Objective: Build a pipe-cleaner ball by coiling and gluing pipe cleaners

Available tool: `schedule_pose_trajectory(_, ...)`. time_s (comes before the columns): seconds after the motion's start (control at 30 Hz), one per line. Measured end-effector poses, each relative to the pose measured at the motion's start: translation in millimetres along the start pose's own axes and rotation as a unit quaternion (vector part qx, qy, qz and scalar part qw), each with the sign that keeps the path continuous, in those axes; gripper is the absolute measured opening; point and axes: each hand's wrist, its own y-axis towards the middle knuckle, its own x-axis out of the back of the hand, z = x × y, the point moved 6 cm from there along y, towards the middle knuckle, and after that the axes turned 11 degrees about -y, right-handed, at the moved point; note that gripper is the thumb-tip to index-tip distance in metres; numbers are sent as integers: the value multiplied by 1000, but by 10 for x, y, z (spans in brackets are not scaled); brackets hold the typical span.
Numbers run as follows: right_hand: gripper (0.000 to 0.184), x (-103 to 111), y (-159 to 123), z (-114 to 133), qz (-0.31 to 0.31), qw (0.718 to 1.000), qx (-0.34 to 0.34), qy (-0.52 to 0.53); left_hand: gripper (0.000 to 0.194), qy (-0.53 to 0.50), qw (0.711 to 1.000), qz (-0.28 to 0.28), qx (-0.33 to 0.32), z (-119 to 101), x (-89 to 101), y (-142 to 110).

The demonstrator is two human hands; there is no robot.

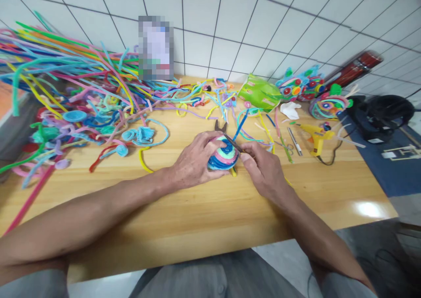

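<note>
My left hand (200, 157) is closed round the side of a rounded coil of pipe cleaners (223, 161), blue outside with pink, pale green and a dark blue centre. A slim dark pointed pair of tweezers (234, 144) is pinched in my right hand (263, 168), its tip against the coil's top. A straight blue pipe cleaner (241, 123) sticks up behind the coil. Just beyond my left fingers show the open jaws of pliers (220, 127) lying on the table; the coil and my hand hide the rest, apart from a bit of yellow below.
Loose pipe cleaners (75, 65) heap up at the left. Right of my hands lie a craft knife (294, 141) and a yellow glue gun (317, 138) with its cord. A green packet (259, 92) and decorated pipe-cleaner figures (329, 105) stand along the tiled wall (204, 21).
</note>
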Motion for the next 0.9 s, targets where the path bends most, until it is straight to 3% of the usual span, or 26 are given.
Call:
schedule_pose_trajectory(0.67,22,-62,-16,92,-33,995,19,-93,68,8,1000,19,-2,-34,12,32)
schedule_pose_trajectory(0.9,24,-41,-12,0,24,999,4,47,70,12,1000,21,5,-24,15,31)
